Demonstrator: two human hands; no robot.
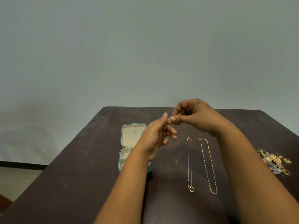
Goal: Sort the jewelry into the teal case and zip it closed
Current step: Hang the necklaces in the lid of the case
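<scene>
Seen from above, looking down at a dark table. Both hands raised over its middle, fingertips meeting. Right hand with fingers curled, pinching something very fine, apparently a thin chain hanging down between the hands, too faint to make out fully. Left hand just beside it with fingers loosely bent, seemingly steadying the same chain; grip hard to confirm. Teal case lying open on the table, left of the hands and partly hidden behind the left forearm, cream lining and small compartments showing. To the right, two necklaces laid out straight: a pink-gold necklace with a ring pendant at its near end, and a gold link necklace just beside it. Far right, a pile of flower-shaped jewelry. Judged early in the sorting, with one chain in hand. Next move likely to call for gathering the chain and lowering it left into a compartment without tangling.
</scene>
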